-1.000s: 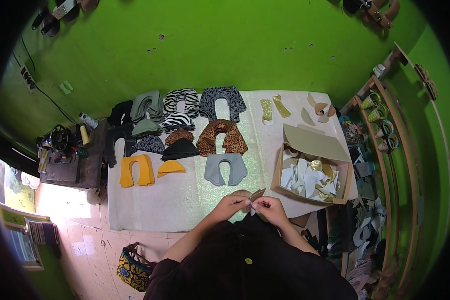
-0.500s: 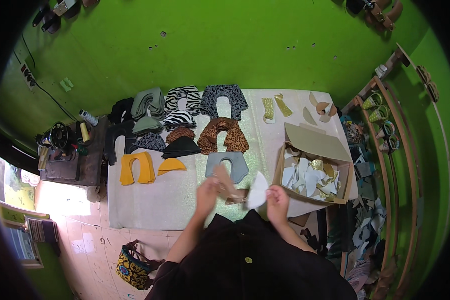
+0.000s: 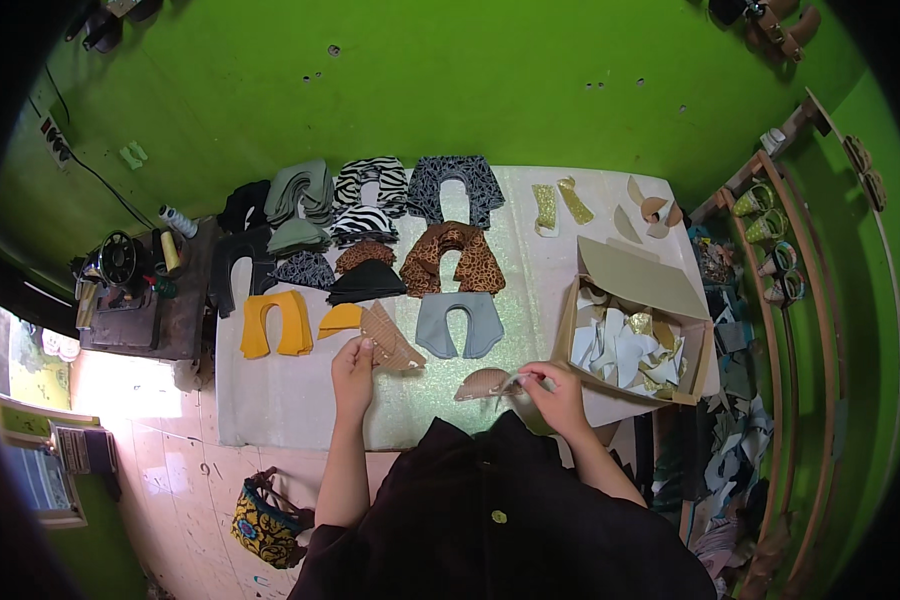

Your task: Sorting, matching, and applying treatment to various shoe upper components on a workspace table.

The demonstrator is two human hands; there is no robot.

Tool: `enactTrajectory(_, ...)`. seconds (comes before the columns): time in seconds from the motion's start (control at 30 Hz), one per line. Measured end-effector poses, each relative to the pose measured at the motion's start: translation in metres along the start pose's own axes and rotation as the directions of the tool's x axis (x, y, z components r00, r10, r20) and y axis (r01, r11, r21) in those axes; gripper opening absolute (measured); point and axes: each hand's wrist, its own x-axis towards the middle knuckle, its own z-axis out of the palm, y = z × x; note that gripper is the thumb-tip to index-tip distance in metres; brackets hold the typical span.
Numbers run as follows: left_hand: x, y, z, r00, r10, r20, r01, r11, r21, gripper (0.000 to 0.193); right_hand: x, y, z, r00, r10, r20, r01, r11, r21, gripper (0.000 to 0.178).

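Observation:
Between thumb and fingers, my left hand pinches a brown half-round cut piece with a fine grid texture. It is held tilted above the table, close to a yellow half-round piece. My right hand is closed on a thin pale cut piece, seen almost edge-on. Just left of those fingers is another brown half-round piece; whether it lies on the table or touches the pale piece I cannot tell. A grey U-shaped stack sits beyond, between my hands.
Stacks of U-shaped and half-round pieces fill the table's left and middle, including yellow, leopard and zebra print. To the right stands an open cardboard box of white and gold scraps. A sewing machine is at far left, a wooden rack at right.
My left hand has moved left with the brown piece, away from my right hand. The white piece at my right hand, broad side showing before, now appears as a thin edge. The view has shifted slightly.

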Motion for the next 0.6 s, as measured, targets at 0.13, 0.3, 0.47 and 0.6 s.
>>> enactTrajectory(0.13, -0.003, -0.002, 0.007, 0.997, -0.029, 0.066, 0.028, 0.999, 0.019, 0.026, 0.019, -0.001, 0.013, 0.938, -0.331, -0.100, 0.285, 0.905, -0.317, 0.014)
enactTrajectory(0.3, -0.008, -0.002, 0.014, 0.994, -0.068, 0.081, 0.067, 0.998, 0.012, 0.027, 0.034, 0.038, 0.038, 0.963, -0.149, 0.226, 0.225, 0.903, -0.365, 0.016)
enactTrajectory(0.47, -0.012, -0.003, 0.014, 0.994, -0.069, 0.089, 0.063, 0.995, 0.073, 0.028, 0.043, 0.063, 0.053, 0.947, -0.099, 0.306, 0.236, 0.860, -0.453, 0.014)
enactTrajectory(0.6, -0.015, -0.010, 0.010, 0.994, -0.070, 0.079, 0.067, 0.997, 0.031, 0.028, 0.047, 0.063, 0.057, 0.942, -0.081, 0.326, 0.245, 0.830, -0.501, 0.012)
